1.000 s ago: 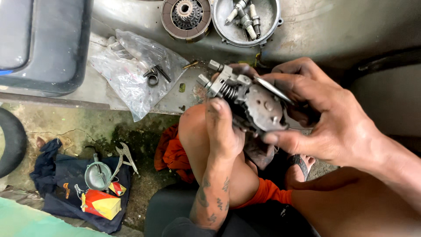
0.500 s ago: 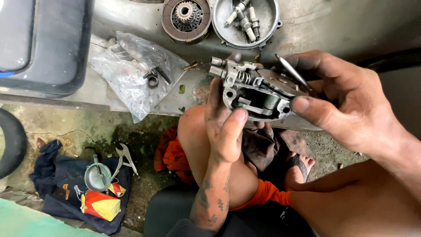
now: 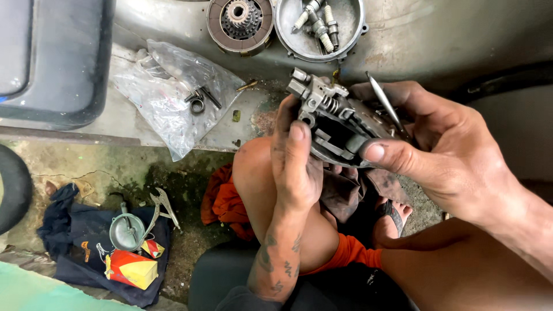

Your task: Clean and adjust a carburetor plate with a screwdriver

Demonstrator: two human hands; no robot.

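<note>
Both hands hold a grey metal engine part [image 3: 334, 124] with a spring and small shafts, raised above my knee. My left hand [image 3: 296, 167] grips its near left side, thumb pressed up against the casing. My right hand [image 3: 438, 144] wraps the right side, thumb on the lower edge, and also pinches a thin metal tool [image 3: 385, 105] between its fingers. A dark greasy rag [image 3: 351, 190] lies on my lap under the part.
A clutch disc assembly [image 3: 239, 23] and a round metal cover holding spark plugs [image 3: 319, 26] lie on the grey ledge behind. A clear plastic bag [image 3: 167, 92] with small parts lies left. Pliers [image 3: 161, 210], a round tin and a red-yellow box [image 3: 131, 269] rest on dark cloth on the ground.
The engine part has been turned over in my hands, from its flat toothed face to its open recessed side, and lifted slightly. My left thumb has moved up onto the casing.
</note>
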